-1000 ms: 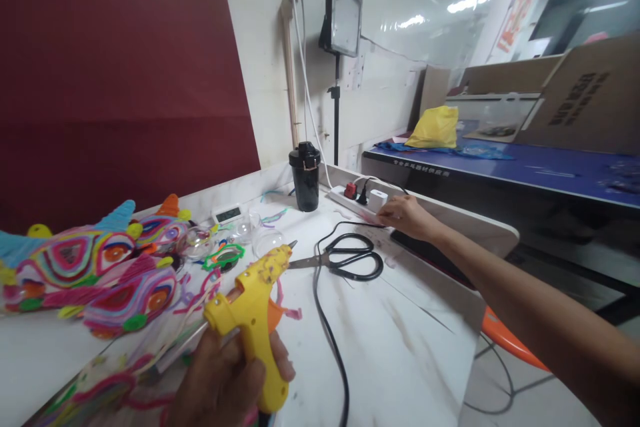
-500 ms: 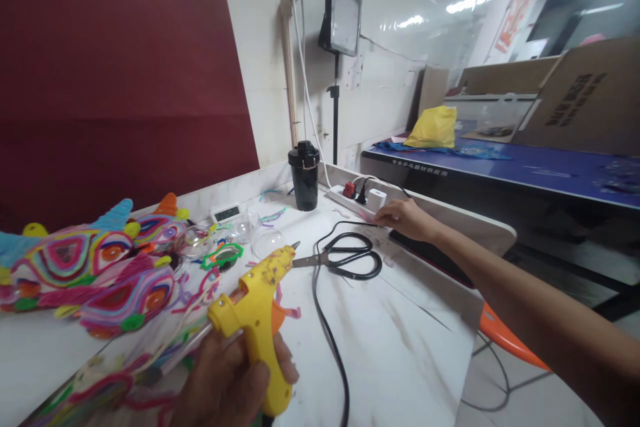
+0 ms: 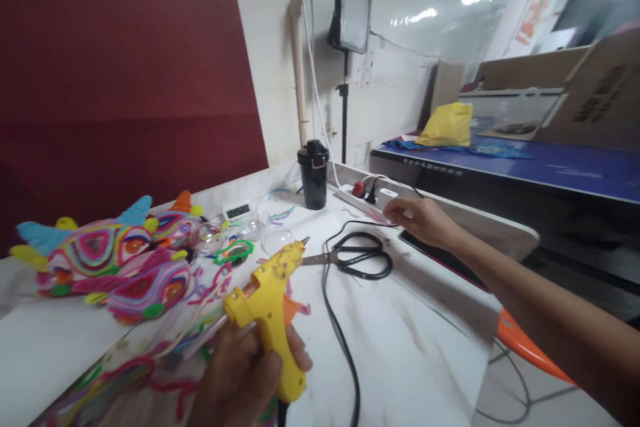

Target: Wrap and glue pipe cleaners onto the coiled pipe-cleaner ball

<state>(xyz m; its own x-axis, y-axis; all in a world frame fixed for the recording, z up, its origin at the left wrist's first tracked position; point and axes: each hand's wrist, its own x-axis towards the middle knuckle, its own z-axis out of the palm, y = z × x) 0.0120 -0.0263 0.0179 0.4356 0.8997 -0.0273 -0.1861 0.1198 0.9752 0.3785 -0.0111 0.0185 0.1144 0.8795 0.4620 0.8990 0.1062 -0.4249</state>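
My left hand [image 3: 245,373] grips a yellow hot glue gun [image 3: 275,317] by its handle, nozzle tilted up and away. A clear glue stick [image 3: 205,337] sticks out of its back. My right hand [image 3: 417,219] reaches to the table's far right, fingers pinched in front of the white power strip [image 3: 350,197]. The black cord [image 3: 333,307] runs over the table to that hand; what lies between the fingertips is hidden. Black-handled scissors [image 3: 357,259] lie beyond the glue gun, with the cord across them. A dark flat device [image 3: 440,257] lies under my right wrist.
Colourful pipe-cleaner fish-like figures [image 3: 100,250] lie at the left, near loose pipe cleaners [image 3: 155,373] and clear plastic domes [image 3: 275,238]. A black shaker bottle [image 3: 314,177] stands at the back by a small digital display [image 3: 237,211]. An orange stool [image 3: 533,350] is at the right.
The view has turned slightly left, so things appear shifted right. My left hand still holds the glue gun, and my right hand stays pinched by the power strip.
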